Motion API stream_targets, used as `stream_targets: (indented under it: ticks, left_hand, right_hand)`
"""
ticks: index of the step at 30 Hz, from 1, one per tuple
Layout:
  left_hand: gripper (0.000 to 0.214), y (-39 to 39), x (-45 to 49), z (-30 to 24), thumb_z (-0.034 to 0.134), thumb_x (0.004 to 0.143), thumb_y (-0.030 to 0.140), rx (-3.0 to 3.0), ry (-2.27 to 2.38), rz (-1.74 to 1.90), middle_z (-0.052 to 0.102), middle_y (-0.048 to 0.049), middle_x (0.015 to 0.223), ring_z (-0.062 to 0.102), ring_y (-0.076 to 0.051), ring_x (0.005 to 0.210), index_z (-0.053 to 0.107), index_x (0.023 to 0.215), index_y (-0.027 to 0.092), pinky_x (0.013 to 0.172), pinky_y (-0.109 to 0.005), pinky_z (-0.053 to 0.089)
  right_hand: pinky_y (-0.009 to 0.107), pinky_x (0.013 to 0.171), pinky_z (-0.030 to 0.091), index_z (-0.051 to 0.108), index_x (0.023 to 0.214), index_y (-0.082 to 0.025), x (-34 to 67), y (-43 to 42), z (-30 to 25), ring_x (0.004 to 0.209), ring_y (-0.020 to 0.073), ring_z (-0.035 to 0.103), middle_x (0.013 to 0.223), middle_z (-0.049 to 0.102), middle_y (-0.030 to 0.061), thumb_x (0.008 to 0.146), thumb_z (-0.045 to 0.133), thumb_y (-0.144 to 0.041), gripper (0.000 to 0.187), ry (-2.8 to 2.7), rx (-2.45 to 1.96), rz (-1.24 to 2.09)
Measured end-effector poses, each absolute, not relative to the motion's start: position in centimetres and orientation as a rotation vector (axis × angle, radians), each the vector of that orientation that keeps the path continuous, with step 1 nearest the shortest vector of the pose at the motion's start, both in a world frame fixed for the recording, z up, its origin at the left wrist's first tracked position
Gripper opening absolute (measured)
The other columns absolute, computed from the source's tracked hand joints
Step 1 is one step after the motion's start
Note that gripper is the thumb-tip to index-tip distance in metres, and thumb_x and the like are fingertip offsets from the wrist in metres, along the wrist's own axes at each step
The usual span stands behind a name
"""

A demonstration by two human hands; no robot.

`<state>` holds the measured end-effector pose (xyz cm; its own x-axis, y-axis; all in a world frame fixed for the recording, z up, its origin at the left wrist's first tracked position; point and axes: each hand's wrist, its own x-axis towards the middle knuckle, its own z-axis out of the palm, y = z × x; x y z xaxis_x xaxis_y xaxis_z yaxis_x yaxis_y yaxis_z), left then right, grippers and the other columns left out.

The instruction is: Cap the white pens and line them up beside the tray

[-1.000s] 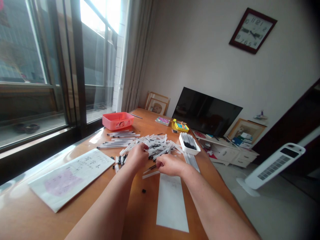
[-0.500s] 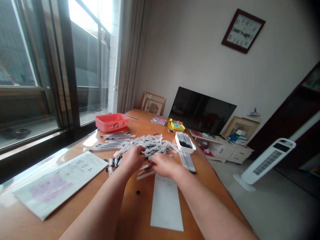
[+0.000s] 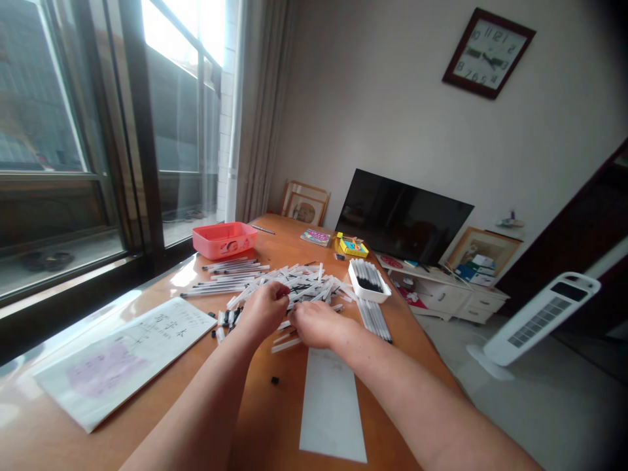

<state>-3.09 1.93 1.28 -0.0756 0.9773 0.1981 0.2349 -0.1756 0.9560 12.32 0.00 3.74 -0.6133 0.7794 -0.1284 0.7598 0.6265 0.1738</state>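
My left hand (image 3: 265,313) is closed, thumb and fingers pinched together, at the near edge of a heap of clear and white pen barrels (image 3: 307,280). Close beside it on the right, my right hand (image 3: 316,324) is also closed, its fingertips turned toward the left ones. Whatever sits between the fingers of either hand is too small or hidden. Black pen caps (image 3: 229,318) cluster left of my left wrist. A few loose pen barrels (image 3: 285,345) lie just below the hands. One small black piece (image 3: 275,380) rests alone on the wood nearer to me.
A white tray (image 3: 379,296) of pens stands at right, over a row of pens (image 3: 373,320). More pens (image 3: 223,282) lie at left before a red basket (image 3: 223,242). A notebook (image 3: 127,360), a white paper strip (image 3: 331,412) and a yellow box (image 3: 352,246) are on the table.
The view has shifted slightly, so everything sits a little further right. My right hand has turned, its back now more toward the camera, and its fingertips are closer to my left hand.
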Motion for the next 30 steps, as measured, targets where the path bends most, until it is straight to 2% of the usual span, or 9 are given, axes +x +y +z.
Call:
stream_targets:
  ticks: [6, 11, 16, 23, 30]
  left_hand:
    - [0.02, 2.3, -3.3, 0.6, 0.067, 0.066, 0.012, 1.597, 1.367, 1.354, 0.068, -0.0025, 0.072, 0.057, -0.021, 0.069, 0.076, 0.078, 0.025, 0.066, -0.028, 0.038]
    - [0.021, 2.1, -3.4, 1.0, 0.064, 0.068, 0.011, 1.631, 1.394, 1.389, 0.071, -0.0032, 0.077, 0.062, -0.023, 0.077, 0.076, 0.08, 0.024, 0.072, -0.03, 0.041]
    - [0.018, 1.7, -3.4, 1.7, 0.067, 0.065, 0.011, 1.472, 1.343, 1.465, 0.069, -0.003, 0.075, 0.061, -0.023, 0.077, 0.074, 0.076, 0.024, 0.076, -0.03, 0.042]
    - [0.018, 1.6, -3.3, 1.2, 0.064, 0.069, 0.012, 1.483, 1.318, 1.485, 0.07, -0.0028, 0.076, 0.061, -0.022, 0.075, 0.074, 0.078, 0.023, 0.073, -0.03, 0.043]
    - [0.016, 1.6, -3.1, 1.7, 0.067, 0.066, 0.011, 1.332, 1.298, 1.52, 0.069, -0.003, 0.073, 0.059, -0.022, 0.073, 0.074, 0.075, 0.022, 0.072, -0.03, 0.042]
  right_hand:
    - [0.037, 0.079, 0.055, 0.075, 0.094, -0.014, 10.4, 0.8, 4.8, 0.092, 0.0304, 0.072, 0.096, 0.076, 0.0147, 0.076, 0.066, -0.008, 0.021, 2.501, 1.081, 0.159]
    - [0.041, 0.079, 0.056, 0.074, 0.085, -0.015, 9.3, 1.3, 5.4, 0.092, 0.0327, 0.072, 0.098, 0.077, 0.0147, 0.071, 0.072, -0.007, 0.016, 2.467, 0.97, 0.138]
    - [0.04, 0.076, 0.057, 0.074, 0.078, -0.017, 9.0, 1.2, 5.8, 0.088, 0.0314, 0.072, 0.094, 0.077, 0.013, 0.07, 0.073, -0.007, 0.013, 2.456, 0.946, 0.141]
    - [0.035, 0.076, 0.054, 0.077, 0.091, -0.016, 9.3, 1.2, 6.0, 0.087, 0.0289, 0.072, 0.094, 0.077, 0.0135, 0.075, 0.067, -0.009, 0.02, 2.419, 0.885, 0.156]
    - [0.032, 0.074, 0.05, 0.076, 0.087, -0.019, 11.1, 1.7, 4.7, 0.084, 0.0271, 0.071, 0.089, 0.077, 0.0104, 0.074, 0.064, -0.009, 0.02, 2.559, 0.941, 0.169]
